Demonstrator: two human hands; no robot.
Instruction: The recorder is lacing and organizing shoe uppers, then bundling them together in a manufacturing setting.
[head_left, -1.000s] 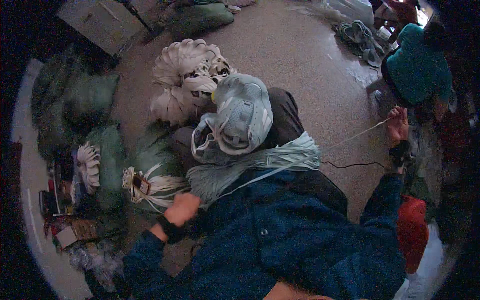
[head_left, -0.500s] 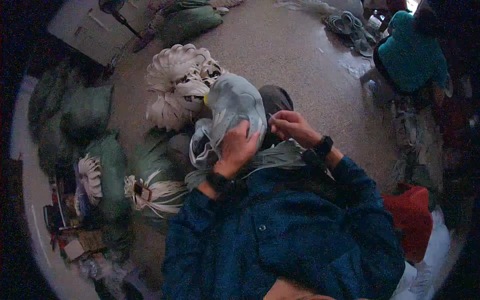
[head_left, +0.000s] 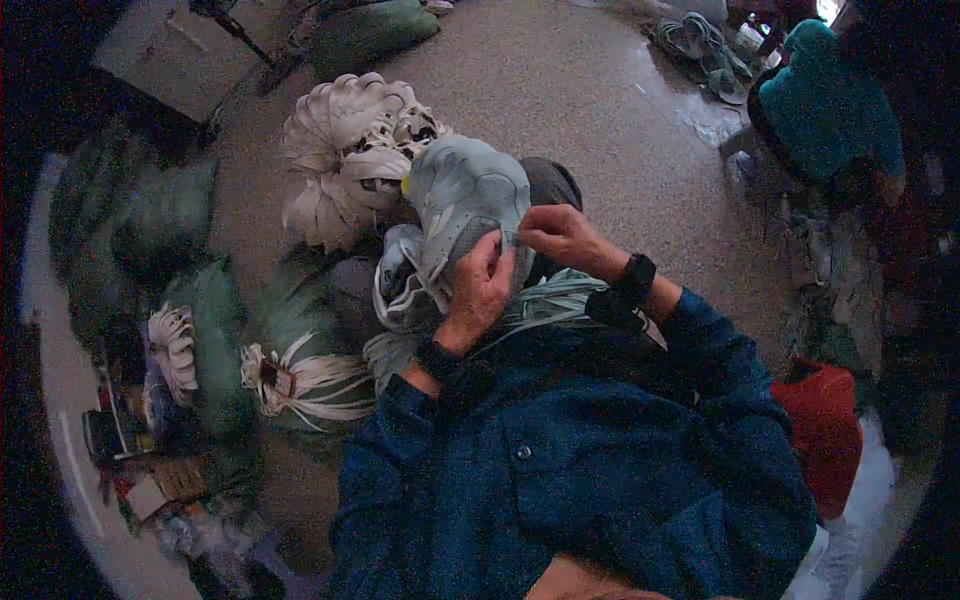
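A stack of grey shoe uppers with perforated panels lies across my lap. My left hand is closed on the near edge of the top upper, thumb and fingers pinching it. Just right of it, my right hand pinches a thin pale shoelace close to the left fingertips; its end is too small to make out. A bundle of pale green laces rests over my thigh beneath the hands. Another grey-white upper sits at the left of the stack.
Bundled off-white uppers lie on the floor ahead. At left are green sacks and a bunch of white laces. A person in a teal top sits far right, near a red bag.
My right hand has moved left with the lace, up to the left fingertips at the upper's edge. The left hand's fingers have come together in a pinch.
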